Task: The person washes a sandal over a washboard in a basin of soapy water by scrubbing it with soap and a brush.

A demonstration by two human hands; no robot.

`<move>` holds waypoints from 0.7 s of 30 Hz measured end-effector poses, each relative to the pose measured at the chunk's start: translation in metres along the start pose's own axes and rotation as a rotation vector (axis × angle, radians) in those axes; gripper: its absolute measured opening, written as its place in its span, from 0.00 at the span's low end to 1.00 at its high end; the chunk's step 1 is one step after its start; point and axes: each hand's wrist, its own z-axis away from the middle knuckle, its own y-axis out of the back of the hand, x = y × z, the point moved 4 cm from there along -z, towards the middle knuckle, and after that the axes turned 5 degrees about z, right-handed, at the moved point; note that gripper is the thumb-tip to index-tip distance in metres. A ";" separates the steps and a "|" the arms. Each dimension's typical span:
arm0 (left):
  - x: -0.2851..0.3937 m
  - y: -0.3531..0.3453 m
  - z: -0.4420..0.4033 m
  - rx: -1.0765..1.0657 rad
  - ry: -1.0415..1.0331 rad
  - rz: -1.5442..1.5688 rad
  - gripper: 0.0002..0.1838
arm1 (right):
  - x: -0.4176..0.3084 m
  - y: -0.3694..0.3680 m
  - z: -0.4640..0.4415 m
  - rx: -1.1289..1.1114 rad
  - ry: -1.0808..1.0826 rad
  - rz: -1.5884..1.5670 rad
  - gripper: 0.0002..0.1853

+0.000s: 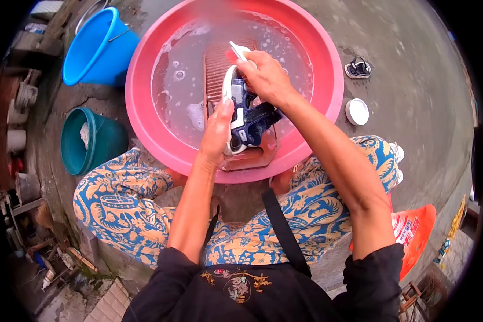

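Note:
A dark blue sandal with a white sole (242,115) is tilted over a brown ribbed washboard (214,67), which leans in a pink basin (141,86) of soapy water. My left hand (217,131) grips the sandal's side, its thumb on the white sole edge. At the sandal's upper end, my right hand (265,75) is closed round a white-handled brush (238,51). The brush's far side is partly hidden by the fingers, so its bristles cannot be made out clearly.
A blue bucket (99,51) and a green bucket (86,142) stand left of the basin. To its right are another small sandal (358,68) and a white bowl (357,111). An orange-red bag (416,236) lies by my right leg.

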 end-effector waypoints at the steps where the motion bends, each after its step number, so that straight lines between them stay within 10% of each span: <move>1: -0.005 0.000 -0.001 0.016 0.007 0.008 0.29 | 0.002 -0.005 0.004 0.005 -0.002 -0.003 0.26; 3: -0.005 0.011 -0.005 0.009 0.016 0.145 0.29 | -0.014 -0.018 0.023 0.335 0.260 0.289 0.25; 15: 0.005 0.027 -0.003 0.108 -0.055 -0.448 0.23 | -0.010 -0.024 0.022 0.306 0.292 0.215 0.22; 19: 0.005 0.013 -0.003 0.073 -0.166 -0.283 0.25 | 0.018 -0.002 0.003 0.264 0.092 -0.003 0.18; 21: 0.002 0.014 -0.004 -0.075 0.027 0.328 0.31 | 0.025 -0.007 0.001 0.135 -0.067 -0.271 0.18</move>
